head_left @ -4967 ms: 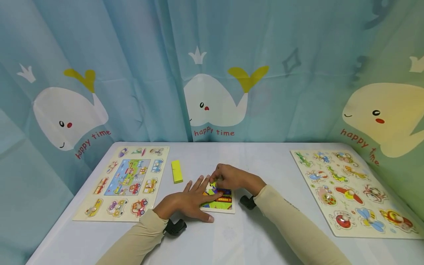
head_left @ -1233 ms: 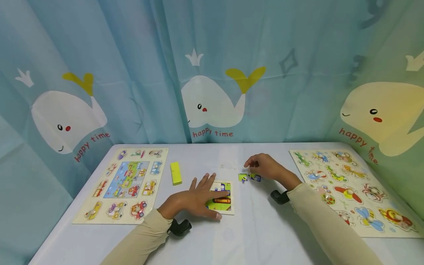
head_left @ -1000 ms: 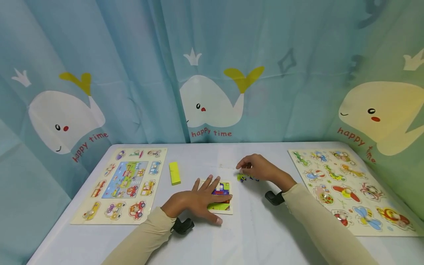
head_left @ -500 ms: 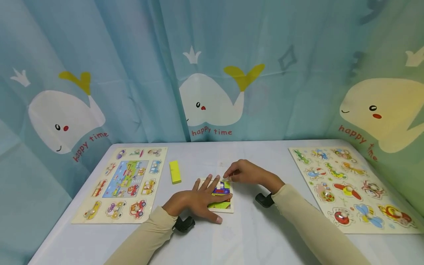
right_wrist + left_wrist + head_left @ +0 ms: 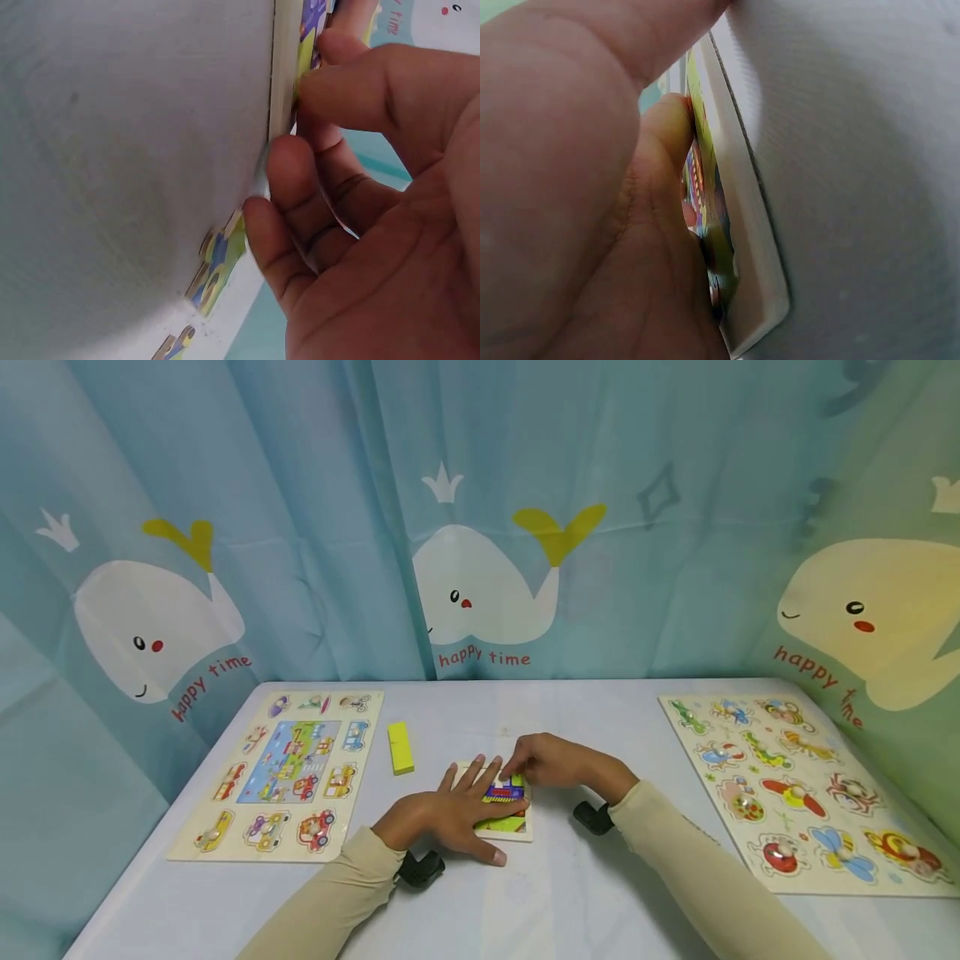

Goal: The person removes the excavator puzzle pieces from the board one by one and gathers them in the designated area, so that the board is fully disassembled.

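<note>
My left hand (image 5: 453, 818) lies spread over a small jigsaw puzzle with a pale wooden frame (image 5: 516, 837), covering its left part. Purple, red and green picture parts show beside the fingers. From the left wrist, the frame's rim (image 5: 757, 300) runs just past the thumb. At the puzzle's far right corner, my right hand (image 5: 553, 763) pinches a yellow-green puzzle piece (image 5: 517, 779), mostly hidden by its fingers. Seen from the right wrist, the thumb is right at the rim. Loose puzzle pieces (image 5: 219, 262) lie on the table below the right fingers, hidden in the head view.
A wooden peg puzzle with vehicles (image 5: 288, 764) lies at the left, a larger insect one (image 5: 787, 793) at the right. Between the left puzzle and my hand is a yellow block (image 5: 401, 748). A blue whale-print curtain (image 5: 480, 485) hangs behind the table.
My right hand has moved left from the loose pieces to the small puzzle's far right corner, bringing a piece. My left hand has stayed spread on the puzzle.
</note>
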### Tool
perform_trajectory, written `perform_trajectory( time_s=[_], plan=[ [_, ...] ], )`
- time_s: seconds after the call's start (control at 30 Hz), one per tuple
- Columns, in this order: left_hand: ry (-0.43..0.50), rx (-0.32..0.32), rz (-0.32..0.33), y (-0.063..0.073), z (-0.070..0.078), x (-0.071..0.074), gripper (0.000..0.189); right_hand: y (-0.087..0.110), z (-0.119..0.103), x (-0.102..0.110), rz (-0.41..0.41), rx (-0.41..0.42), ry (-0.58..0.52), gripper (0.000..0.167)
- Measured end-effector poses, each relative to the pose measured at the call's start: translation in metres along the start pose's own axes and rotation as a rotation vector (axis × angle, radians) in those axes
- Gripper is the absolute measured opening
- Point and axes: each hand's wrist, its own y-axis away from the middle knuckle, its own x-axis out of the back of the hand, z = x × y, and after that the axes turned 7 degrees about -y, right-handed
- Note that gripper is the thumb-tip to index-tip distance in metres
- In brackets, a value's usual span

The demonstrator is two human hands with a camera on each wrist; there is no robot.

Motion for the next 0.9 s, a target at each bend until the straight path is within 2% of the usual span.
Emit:
perform_trajectory(
  time_s=[0.1, 0.33, 0.57, 0.8, 0.9],
  plan=[
    [0.002, 0.000, 0.000, 0.000, 0.000, 0.000, 0.079, -0.001, -0.001, -0.001, -0.020, 0.011, 0.041, 0.028],
    [0.013, 0.003, -0.009, 0.002, 0.001, 0.002, 0.077, -0.003, -0.015, -0.004, -0.003, -0.061, 0.036, 0.023],
    [0.016, 0.007, -0.013, 0.003, 0.003, 0.004, 0.077, -0.005, -0.013, -0.003, -0.007, -0.016, 0.040, 0.023],
    [0.005, 0.010, -0.012, 0.002, 0.003, 0.003, 0.078, 0.000, -0.010, -0.002, 0.052, 0.055, 0.083, 0.019],
    [0.007, 0.018, -0.015, 0.001, 0.002, 0.003, 0.078, 0.002, -0.009, -0.001, 0.070, 0.069, 0.072, 0.022]
  ],
)
